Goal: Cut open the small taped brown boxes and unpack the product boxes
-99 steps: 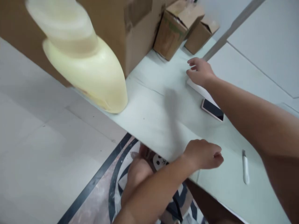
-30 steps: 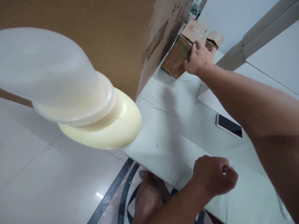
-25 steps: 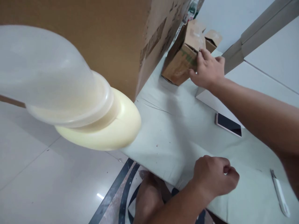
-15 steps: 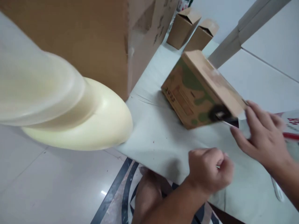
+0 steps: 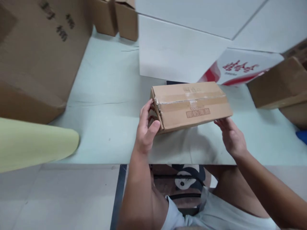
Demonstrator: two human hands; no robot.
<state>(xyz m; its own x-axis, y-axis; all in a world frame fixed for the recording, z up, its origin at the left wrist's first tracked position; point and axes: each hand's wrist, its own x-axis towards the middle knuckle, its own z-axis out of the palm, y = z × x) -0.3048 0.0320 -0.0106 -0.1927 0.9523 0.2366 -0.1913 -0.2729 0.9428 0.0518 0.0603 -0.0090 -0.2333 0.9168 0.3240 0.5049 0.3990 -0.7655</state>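
Note:
A brown cardboard box (image 5: 172, 110) with tape along its top seam is held tilted above the pale green tabletop (image 5: 100, 134). Its left end rests against my left hand (image 5: 145, 131), whose thumb lies at the near edge while the fingers wrap round that end. Under the right near corner, my right hand (image 5: 231, 134) supports the box with its fingers partly hidden beneath. Red print and a small label are on the upper face.
A large carton (image 5: 43, 57) stands at the left, with a pale yellow rounded object (image 5: 35, 143) in front. Smaller brown boxes (image 5: 128, 22) are at the back. A white-and-red box (image 5: 242, 67) and another brown carton (image 5: 278, 86) stand at the right.
The view has swung right. My left hand, a fist apart from the box before, now grips its left end. The box is turned with its taped face up.

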